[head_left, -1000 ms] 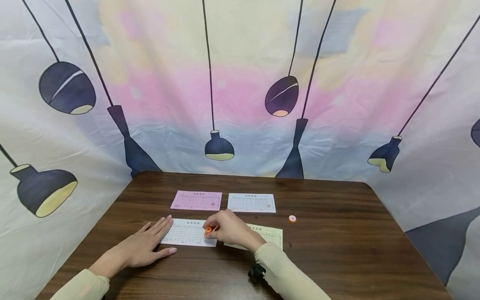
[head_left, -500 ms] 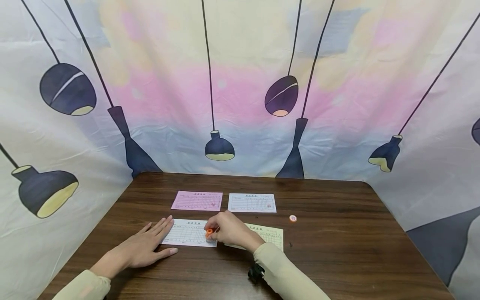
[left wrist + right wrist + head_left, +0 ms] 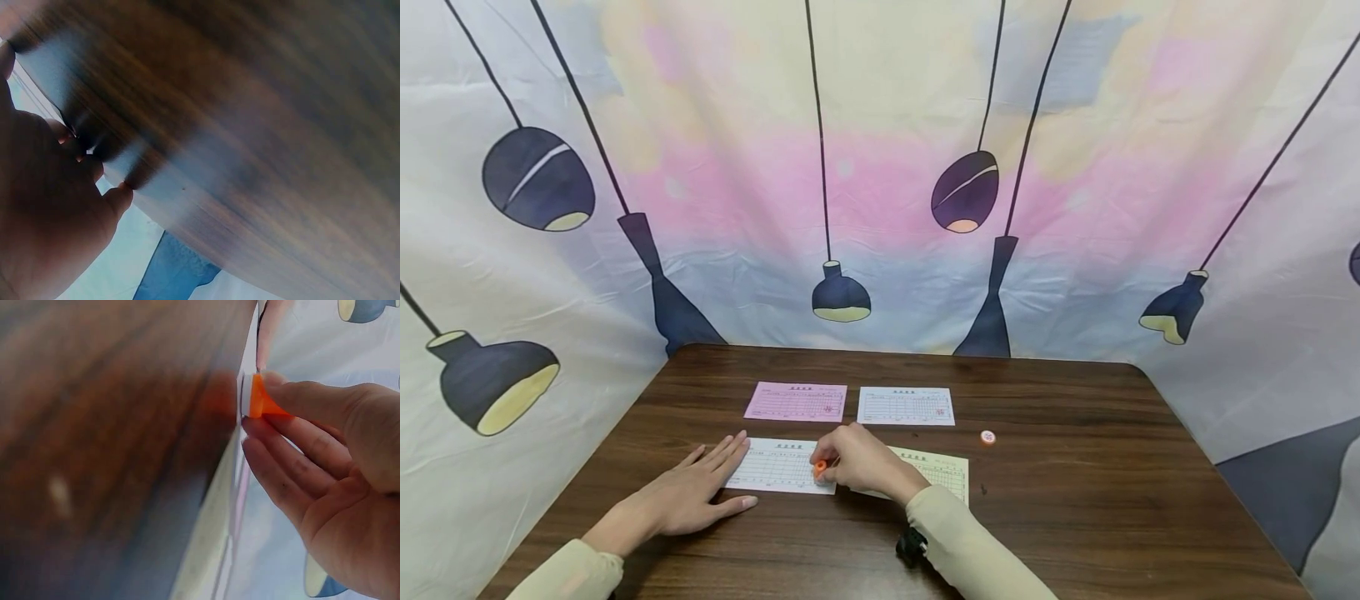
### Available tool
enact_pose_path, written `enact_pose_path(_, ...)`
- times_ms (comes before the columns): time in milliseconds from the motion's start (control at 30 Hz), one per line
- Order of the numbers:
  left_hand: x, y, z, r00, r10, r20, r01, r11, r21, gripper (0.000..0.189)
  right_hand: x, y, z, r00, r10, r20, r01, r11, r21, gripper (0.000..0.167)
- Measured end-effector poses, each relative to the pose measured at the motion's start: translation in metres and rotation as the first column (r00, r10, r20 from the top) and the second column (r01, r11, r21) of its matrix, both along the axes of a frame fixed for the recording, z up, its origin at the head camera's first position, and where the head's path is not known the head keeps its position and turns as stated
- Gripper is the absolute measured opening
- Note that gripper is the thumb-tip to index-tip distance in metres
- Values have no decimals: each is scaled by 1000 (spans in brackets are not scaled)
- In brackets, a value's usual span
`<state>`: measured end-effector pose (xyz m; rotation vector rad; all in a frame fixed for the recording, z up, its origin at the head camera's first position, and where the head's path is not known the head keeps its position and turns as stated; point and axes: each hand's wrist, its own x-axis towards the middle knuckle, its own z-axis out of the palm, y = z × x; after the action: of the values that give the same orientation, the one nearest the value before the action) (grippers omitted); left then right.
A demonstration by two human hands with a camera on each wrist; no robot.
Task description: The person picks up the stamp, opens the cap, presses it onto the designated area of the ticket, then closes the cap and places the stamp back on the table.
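My right hand [image 3: 865,460] pinches a small orange stamp [image 3: 820,470] between thumb and fingers. In the right wrist view the stamp [image 3: 256,395] stands upright, its white base down against the paper. Under it lies a white printed form [image 3: 771,467], near that form's right end. My left hand [image 3: 681,492] lies spread out, fingertips on the form's left edge and thumb on the table. Partly hidden behind my right hand and wrist is a pale yellow form [image 3: 943,473]. The left wrist view shows the left hand [image 3: 56,200] dark against the tabletop.
Behind lie a pink form [image 3: 795,402] and a bluish-white form [image 3: 904,406], each with a red stamp mark at its right. A small round white-and-orange piece [image 3: 988,437] with a printed face sits on the brown wooden table [image 3: 1097,500]. A printed curtain [image 3: 895,108] hangs behind.
The right hand stays at the form's right end with the stamp, only very slightly shifted. My left hand keeps its place. The whole view has drifted a little.
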<state>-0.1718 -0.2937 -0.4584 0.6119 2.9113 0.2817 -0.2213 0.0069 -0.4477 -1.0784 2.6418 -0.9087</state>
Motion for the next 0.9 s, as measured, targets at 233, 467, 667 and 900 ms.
enact_pose_path(233, -2, -1, 0, 1000, -3, 15, 3, 1000, 0, 99, 1, -4, 3, 994, 37, -99, -29, 996, 79, 10)
enact_pose_path(467, -4, -1, 1, 1000, 3, 14, -3, 1000, 8, 99, -2, -7, 3, 994, 41, -102, -32, 996, 88, 15)
enact_pose_path(667, -6, -4, 1, 1000, 3, 6, -3, 1000, 0, 100, -4, -9, 5, 998, 20, -61, -15, 997, 81, 17)
enact_pose_path(900, -4, -1, -1, 1000, -4, 10, 4, 1000, 15, 99, -2, -10, 8, 998, 16, -64, -8, 993, 118, 22)
